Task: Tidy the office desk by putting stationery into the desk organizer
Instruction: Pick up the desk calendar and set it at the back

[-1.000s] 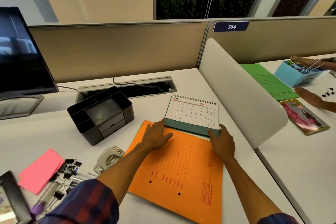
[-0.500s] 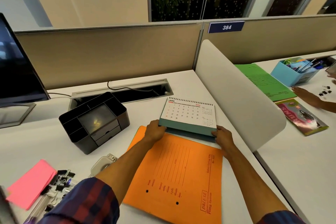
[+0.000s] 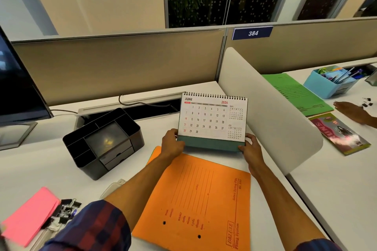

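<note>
Raised since half a second ago, the desk calendar (image 3: 212, 120) now stands more upright in the middle of the frame, its green base lifted clear of the orange file folder (image 3: 201, 199) it was lying against. The left hand (image 3: 172, 144) grips the lower left corner of that base, fingers (image 3: 170, 133) curled round the edge with the thumb on the front. The right hand (image 3: 250, 147) grips the lower right corner the same way, its fingers (image 3: 252, 137) wrapped over the side of the base. Both hands are clenched on the calendar, which shows June 2026 on its spiral-bound page.

Below the hands, the folder lies flat on the white tabletop (image 3: 40, 169), running to the bottom edge of the frame between the two forearms. Left of centre sits the black desk organizer (image 3: 102, 142), its compartments open upward and a small drawer on its front; it is well apart from the calendar. In the lower left corner lie a pink pad of sticky notes (image 3: 28, 216) and, just beside it, a heap of black binder clips (image 3: 66, 208). A monitor (image 3: 18, 87) fills the left edge.

Right of the calendar a white curved divider (image 3: 271, 112) separates the next desk, where a green folder (image 3: 295, 93), a blue organizer (image 3: 330, 82) full of pens, a magazine (image 3: 342, 134) and another person's hand (image 3: 350, 110) show in the upper right.
</note>
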The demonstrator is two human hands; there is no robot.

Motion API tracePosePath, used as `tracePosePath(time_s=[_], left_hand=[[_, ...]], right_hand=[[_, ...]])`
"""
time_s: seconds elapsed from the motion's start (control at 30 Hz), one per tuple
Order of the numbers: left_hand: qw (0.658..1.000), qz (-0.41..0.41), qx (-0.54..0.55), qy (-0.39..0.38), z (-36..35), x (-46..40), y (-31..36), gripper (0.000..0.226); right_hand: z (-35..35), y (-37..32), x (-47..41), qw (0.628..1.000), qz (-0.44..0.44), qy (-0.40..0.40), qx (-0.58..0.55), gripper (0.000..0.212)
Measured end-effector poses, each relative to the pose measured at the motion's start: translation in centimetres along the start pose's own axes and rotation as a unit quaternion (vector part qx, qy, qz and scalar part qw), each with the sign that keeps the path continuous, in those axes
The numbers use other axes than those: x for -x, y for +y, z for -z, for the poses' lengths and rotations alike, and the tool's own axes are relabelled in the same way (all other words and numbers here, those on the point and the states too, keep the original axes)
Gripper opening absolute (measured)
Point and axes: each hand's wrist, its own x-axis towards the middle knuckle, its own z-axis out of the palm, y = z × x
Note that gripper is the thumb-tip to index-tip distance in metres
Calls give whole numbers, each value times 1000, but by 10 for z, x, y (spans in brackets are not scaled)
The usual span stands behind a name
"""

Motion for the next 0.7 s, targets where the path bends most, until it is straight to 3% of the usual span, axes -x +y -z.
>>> tracePosePath(time_s=[0.7], left_hand=[[997, 1, 29, -66, -12, -17, 5, 57]], right_hand=[[-6, 16, -21, 989, 84, -1, 121, 31]])
